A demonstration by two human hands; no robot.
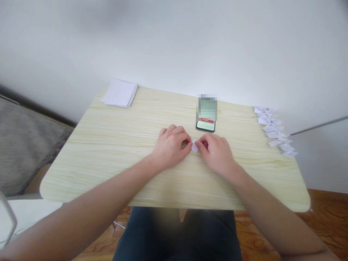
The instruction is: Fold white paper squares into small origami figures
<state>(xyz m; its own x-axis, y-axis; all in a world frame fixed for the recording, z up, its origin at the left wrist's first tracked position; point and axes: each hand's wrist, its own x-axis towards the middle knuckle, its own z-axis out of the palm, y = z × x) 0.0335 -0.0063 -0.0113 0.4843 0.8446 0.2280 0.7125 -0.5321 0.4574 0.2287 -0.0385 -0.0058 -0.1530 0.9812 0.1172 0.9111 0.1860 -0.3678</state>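
A small piece of folded white paper [195,146] is pinched between both hands, just above or on the middle of the table. My left hand [174,145] grips its left edge between thumb and forefinger, the other fingers curled. From the other side, my right hand [216,150] pinches the right edge, thumb against forefinger. The fingertips cover both edges of the paper, so its exact fold is hard to make out. Right behind the hands lies a phone [206,125] with its screen lit, part of it pixelated.
A stack of white paper sheets [119,93] lies at the table's back left corner. Several folded white paper pieces [272,128] line the right edge. The pale wood table [108,145] meets a white wall [174,47] behind. A grey padded surface [24,145] stands at the left.
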